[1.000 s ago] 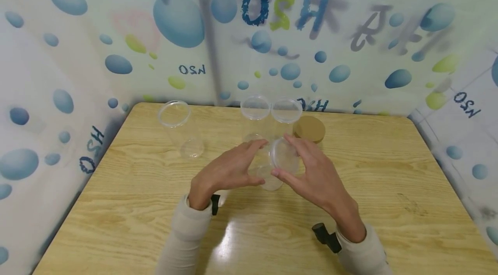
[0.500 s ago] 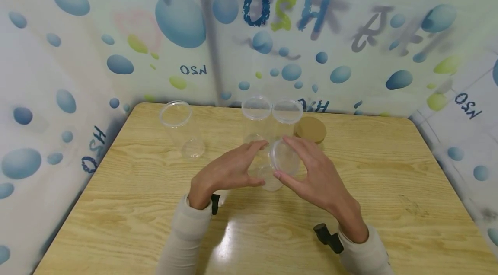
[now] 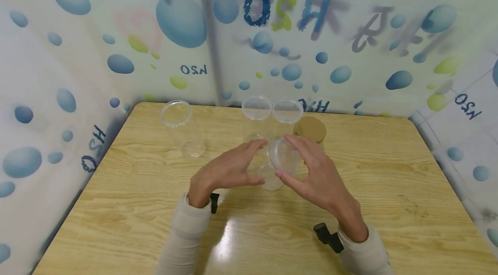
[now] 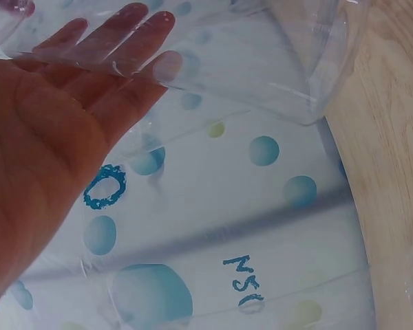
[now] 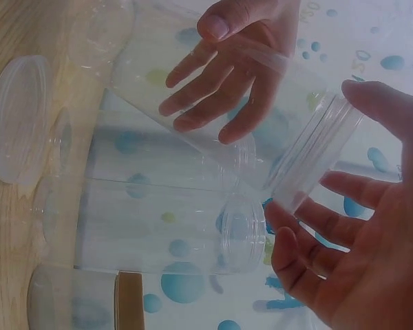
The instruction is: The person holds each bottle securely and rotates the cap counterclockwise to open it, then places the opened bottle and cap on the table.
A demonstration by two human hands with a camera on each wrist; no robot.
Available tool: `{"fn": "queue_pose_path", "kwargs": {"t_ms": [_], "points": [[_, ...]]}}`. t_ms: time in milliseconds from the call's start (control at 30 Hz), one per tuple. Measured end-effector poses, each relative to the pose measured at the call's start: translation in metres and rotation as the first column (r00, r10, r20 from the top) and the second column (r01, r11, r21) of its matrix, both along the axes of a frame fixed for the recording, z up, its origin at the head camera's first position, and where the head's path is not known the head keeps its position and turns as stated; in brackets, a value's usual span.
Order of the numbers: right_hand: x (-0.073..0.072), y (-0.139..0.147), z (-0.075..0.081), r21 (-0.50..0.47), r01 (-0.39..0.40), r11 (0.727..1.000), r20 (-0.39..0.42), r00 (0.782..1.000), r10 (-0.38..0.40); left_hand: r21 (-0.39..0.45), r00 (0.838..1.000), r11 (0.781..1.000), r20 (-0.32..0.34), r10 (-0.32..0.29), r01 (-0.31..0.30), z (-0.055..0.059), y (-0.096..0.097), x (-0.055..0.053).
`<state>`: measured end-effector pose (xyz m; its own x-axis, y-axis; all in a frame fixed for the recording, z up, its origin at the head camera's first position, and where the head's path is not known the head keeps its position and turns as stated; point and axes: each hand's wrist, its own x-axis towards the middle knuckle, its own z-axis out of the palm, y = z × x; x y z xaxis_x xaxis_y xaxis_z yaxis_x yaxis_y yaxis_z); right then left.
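A clear plastic jar is held tilted in the air between both hands. My left hand grips its body, thumb on one side and fingers spread along the other; those fingers show through the clear wall in the left wrist view. My right hand holds the clear ridged lid at the jar's upper end, its thumb and fingertips on opposite sides of the rim. On the table below lies a loose clear lid.
Two clear jars stand side by side behind my hands. Right of them is a container with a brown lid. Another clear jar stands at the back left. A patterned curtain borders the wooden table.
The held lid has tilted slightly, and my right thumb has shifted a little to the right along its rim. My left hand stays nearly still.
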<state>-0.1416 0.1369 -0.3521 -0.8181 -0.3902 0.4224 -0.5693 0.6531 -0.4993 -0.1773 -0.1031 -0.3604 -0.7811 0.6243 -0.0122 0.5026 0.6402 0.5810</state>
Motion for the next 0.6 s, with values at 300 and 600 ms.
{"fn": "queue_pose_path", "kwargs": {"t_ms": [300,600], "points": [[-0.002,0.003,0.0,-0.01,-0.014,1.0,0.023,1.0,0.015,0.045,0.999,0.998,0.008,0.035,-0.035,0.0,-0.007,-0.003],[-0.006,0.007,-0.003,-0.003,-0.027,1.0,0.055,0.998,0.027,0.133,0.994,0.987,-0.036,0.099,-0.093,0.0,-0.02,-0.01]]}}
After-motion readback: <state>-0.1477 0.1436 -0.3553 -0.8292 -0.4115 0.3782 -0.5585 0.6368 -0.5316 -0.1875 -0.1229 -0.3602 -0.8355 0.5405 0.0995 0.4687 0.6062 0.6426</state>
